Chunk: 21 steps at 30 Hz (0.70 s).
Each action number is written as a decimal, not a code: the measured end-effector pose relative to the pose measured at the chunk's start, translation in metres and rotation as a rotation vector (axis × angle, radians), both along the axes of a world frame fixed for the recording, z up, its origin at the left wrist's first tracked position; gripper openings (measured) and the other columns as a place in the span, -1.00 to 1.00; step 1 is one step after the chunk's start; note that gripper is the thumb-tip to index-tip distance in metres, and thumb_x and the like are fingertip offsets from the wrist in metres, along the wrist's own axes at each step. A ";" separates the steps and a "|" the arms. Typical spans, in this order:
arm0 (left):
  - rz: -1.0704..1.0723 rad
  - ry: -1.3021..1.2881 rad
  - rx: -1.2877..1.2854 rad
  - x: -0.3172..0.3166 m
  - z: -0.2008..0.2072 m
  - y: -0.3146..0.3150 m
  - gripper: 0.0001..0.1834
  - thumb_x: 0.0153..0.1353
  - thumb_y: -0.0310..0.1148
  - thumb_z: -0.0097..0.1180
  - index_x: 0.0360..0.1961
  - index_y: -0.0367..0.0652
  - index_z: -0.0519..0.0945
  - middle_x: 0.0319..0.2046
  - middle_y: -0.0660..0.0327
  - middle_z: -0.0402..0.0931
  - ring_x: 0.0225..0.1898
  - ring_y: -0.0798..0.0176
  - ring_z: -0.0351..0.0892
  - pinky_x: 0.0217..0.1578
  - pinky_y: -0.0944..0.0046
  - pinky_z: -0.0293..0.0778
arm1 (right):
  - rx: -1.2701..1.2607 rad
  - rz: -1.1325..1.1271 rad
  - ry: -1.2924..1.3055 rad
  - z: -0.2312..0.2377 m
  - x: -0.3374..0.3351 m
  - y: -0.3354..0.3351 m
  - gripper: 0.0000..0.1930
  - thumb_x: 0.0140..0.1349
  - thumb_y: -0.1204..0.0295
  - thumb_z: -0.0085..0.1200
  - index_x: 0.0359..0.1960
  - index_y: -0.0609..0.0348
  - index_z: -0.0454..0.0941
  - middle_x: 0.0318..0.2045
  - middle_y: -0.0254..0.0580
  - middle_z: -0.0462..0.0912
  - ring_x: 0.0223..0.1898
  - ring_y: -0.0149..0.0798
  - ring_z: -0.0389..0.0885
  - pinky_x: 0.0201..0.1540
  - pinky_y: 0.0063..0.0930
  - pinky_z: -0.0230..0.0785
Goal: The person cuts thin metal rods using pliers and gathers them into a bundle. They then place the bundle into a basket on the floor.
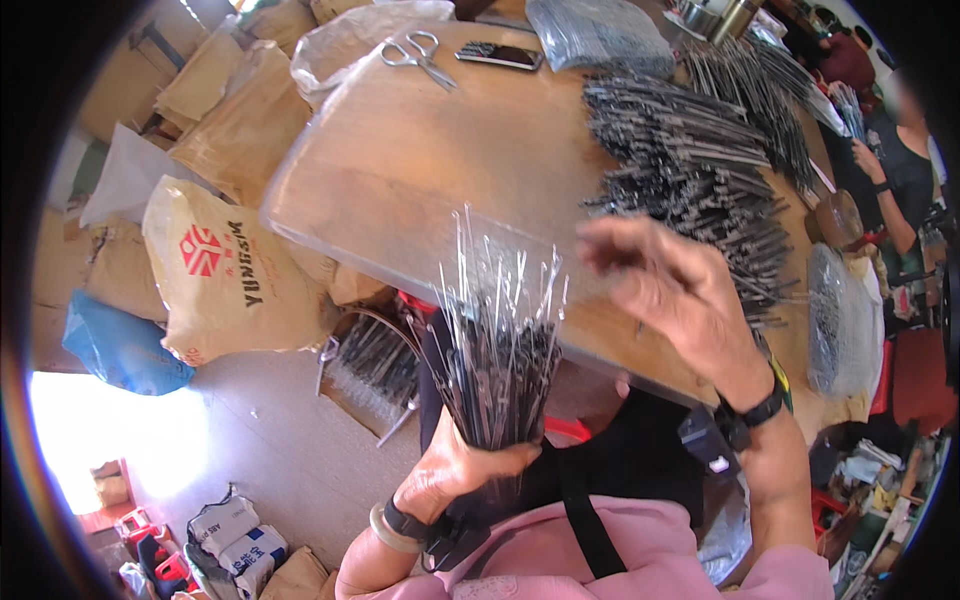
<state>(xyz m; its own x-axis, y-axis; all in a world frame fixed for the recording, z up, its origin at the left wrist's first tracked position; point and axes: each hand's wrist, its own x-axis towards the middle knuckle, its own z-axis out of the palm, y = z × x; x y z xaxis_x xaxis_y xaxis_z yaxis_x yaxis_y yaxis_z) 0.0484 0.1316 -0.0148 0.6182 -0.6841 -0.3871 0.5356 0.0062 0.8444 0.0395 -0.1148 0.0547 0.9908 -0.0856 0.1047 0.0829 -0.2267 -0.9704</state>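
Note:
My left hand point(470, 465) is closed round a thick bundle of thin black rods with bright wire ends point(500, 375). The bundle stands roughly upright in front of my body, its silvery tips fanned out at the top beside the table edge. Over the table, my right hand point(675, 285) is raised to the right of the bundle, blurred by motion. Its fingers are bent and look apart, and I see nothing between them. Beyond it lies a large heap of similar black rods point(680, 160) on the wooden table point(400, 170).
Scissors point(420, 60) and a phone point(499, 55) lie at the table's far side, near a clear plastic bag point(600, 38). Printed sacks point(230, 270) stand at the left. More rods fill a box point(375, 365) on the floor. Another person point(890, 170) sits at the far right.

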 end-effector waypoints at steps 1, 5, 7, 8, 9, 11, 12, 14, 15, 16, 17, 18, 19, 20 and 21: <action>-0.069 0.026 -0.020 -0.007 -0.004 0.003 -0.59 -0.18 -0.59 0.36 -0.21 -0.25 0.58 -0.41 0.28 0.57 -0.36 0.39 0.51 -0.30 0.34 0.48 | -0.031 0.022 -0.067 -0.002 0.007 0.002 -0.53 0.26 0.15 0.19 0.00 0.33 0.58 -0.18 -0.08 0.64 -0.12 -0.32 0.61 -0.04 -0.46 0.43; -0.173 0.142 -0.007 -0.030 -0.005 0.008 -0.58 -0.16 -0.62 0.36 -0.17 -0.28 0.59 -0.37 0.27 0.60 -0.34 0.43 0.53 -0.28 0.37 0.50 | 0.049 0.214 0.160 -0.002 0.010 0.019 -0.54 0.29 0.15 0.17 -0.02 0.36 0.60 -0.26 -0.11 0.62 -0.19 -0.36 0.59 -0.07 -0.50 0.41; -0.212 0.124 0.011 -0.032 -0.006 0.011 -0.56 -0.17 -0.62 0.36 -0.16 -0.29 0.59 -0.36 0.27 0.61 -0.32 0.44 0.54 -0.26 0.37 0.50 | 0.023 0.276 0.202 -0.001 0.012 0.025 -0.57 0.29 0.17 0.17 -0.09 0.38 0.63 -0.31 -0.16 0.62 -0.21 -0.39 0.58 -0.10 -0.53 0.40; -0.235 0.114 0.019 -0.032 -0.008 0.012 -0.56 -0.17 -0.62 0.37 -0.15 -0.29 0.59 -0.35 0.27 0.62 -0.32 0.45 0.55 -0.26 0.38 0.50 | 0.009 0.302 0.224 -0.001 0.011 0.026 -0.58 0.29 0.17 0.17 -0.13 0.39 0.64 -0.34 -0.18 0.62 -0.22 -0.40 0.58 -0.12 -0.54 0.40; -0.267 0.099 0.019 -0.032 -0.012 0.013 -0.53 -0.18 -0.61 0.40 -0.13 -0.29 0.58 -0.34 0.25 0.62 -0.31 0.41 0.57 -0.25 0.37 0.52 | -0.017 0.256 0.244 -0.003 0.009 0.027 -0.64 0.30 0.24 0.16 -0.21 0.40 0.67 -0.39 -0.28 0.64 -0.26 -0.46 0.55 -0.16 -0.57 0.38; -0.275 0.222 -0.044 -0.034 -0.014 0.014 -0.51 -0.19 -0.60 0.42 -0.13 -0.28 0.58 -0.32 0.23 0.62 -0.30 0.38 0.58 -0.23 0.35 0.54 | 0.086 0.224 0.311 -0.009 0.005 0.031 -0.68 0.30 0.28 0.16 -0.21 0.38 0.67 -0.40 -0.32 0.66 -0.29 -0.49 0.54 -0.18 -0.57 0.38; -0.276 0.283 -0.072 -0.036 -0.015 0.016 -0.50 -0.19 -0.60 0.43 -0.12 -0.28 0.57 -0.31 0.22 0.62 -0.30 0.36 0.59 -0.22 0.34 0.55 | 0.141 0.210 0.342 -0.013 0.004 0.034 -0.69 0.30 0.30 0.15 -0.21 0.38 0.68 -0.40 -0.34 0.67 -0.30 -0.50 0.54 -0.19 -0.57 0.38; -0.263 0.313 -0.155 -0.040 -0.015 0.017 -0.37 -0.23 -0.55 0.50 -0.04 -0.29 0.54 -0.29 0.19 0.61 -0.25 0.30 0.60 -0.17 0.30 0.55 | 0.173 0.187 0.352 -0.018 0.002 0.038 -0.75 0.29 0.34 0.14 -0.25 0.33 0.70 -0.40 -0.36 0.69 -0.33 -0.55 0.53 -0.22 -0.61 0.36; -0.260 0.348 -0.198 -0.042 -0.015 0.018 -0.34 -0.24 -0.53 0.52 -0.01 -0.29 0.53 -0.29 0.18 0.62 -0.24 0.30 0.60 -0.16 0.30 0.55 | 0.183 0.175 0.378 -0.017 0.000 0.039 -0.76 0.29 0.35 0.14 -0.26 0.31 0.70 -0.40 -0.36 0.69 -0.33 -0.55 0.53 -0.22 -0.62 0.36; -0.257 0.383 -0.240 -0.043 -0.015 0.018 -0.30 -0.25 -0.52 0.54 0.01 -0.30 0.52 -0.29 0.18 0.62 -0.23 0.29 0.60 -0.15 0.30 0.54 | 0.193 0.163 0.405 -0.016 -0.001 0.040 -0.77 0.29 0.36 0.14 -0.28 0.30 0.71 -0.41 -0.36 0.69 -0.33 -0.56 0.53 -0.22 -0.63 0.35; -0.268 0.394 -0.243 -0.042 -0.015 0.020 -0.27 -0.27 -0.50 0.55 0.03 -0.30 0.50 -0.28 0.18 0.61 -0.22 0.28 0.60 -0.15 0.30 0.54 | 0.199 0.131 0.393 -0.017 -0.001 0.042 -0.79 0.28 0.37 0.15 -0.30 0.30 0.70 -0.43 -0.36 0.69 -0.35 -0.56 0.53 -0.25 -0.63 0.35; -0.280 0.406 -0.245 -0.041 -0.016 0.021 -0.23 -0.28 -0.48 0.56 0.05 -0.30 0.49 -0.27 0.17 0.61 -0.21 0.28 0.60 -0.14 0.30 0.53 | 0.206 0.098 0.380 -0.020 -0.001 0.043 -0.80 0.27 0.37 0.16 -0.32 0.29 0.70 -0.44 -0.37 0.68 -0.37 -0.56 0.53 -0.27 -0.63 0.35; -0.292 0.418 -0.248 -0.040 -0.016 0.023 -0.20 -0.29 -0.46 0.58 0.07 -0.31 0.48 -0.26 0.17 0.61 -0.20 0.27 0.59 -0.14 0.30 0.53 | 0.212 0.064 0.368 -0.022 -0.002 0.045 -0.81 0.26 0.38 0.16 -0.35 0.28 0.70 -0.46 -0.38 0.68 -0.39 -0.57 0.52 -0.29 -0.62 0.35; -0.290 0.424 -0.253 -0.040 -0.016 0.025 -0.18 -0.30 -0.44 0.59 0.08 -0.31 0.48 -0.25 0.17 0.61 -0.19 0.27 0.59 -0.13 0.30 0.52 | 0.212 0.028 0.355 -0.024 -0.001 0.046 -0.81 0.25 0.39 0.17 -0.37 0.28 0.70 -0.48 -0.38 0.67 -0.41 -0.57 0.52 -0.31 -0.62 0.35; -0.289 0.430 -0.257 -0.039 -0.015 0.026 -0.17 -0.31 -0.42 0.60 0.08 -0.31 0.48 -0.24 0.17 0.60 -0.18 0.27 0.59 -0.12 0.30 0.52 | 0.259 0.021 0.281 -0.028 0.002 0.047 -0.83 0.24 0.40 0.18 -0.37 0.26 0.71 -0.50 -0.38 0.68 -0.45 -0.57 0.52 -0.35 -0.61 0.36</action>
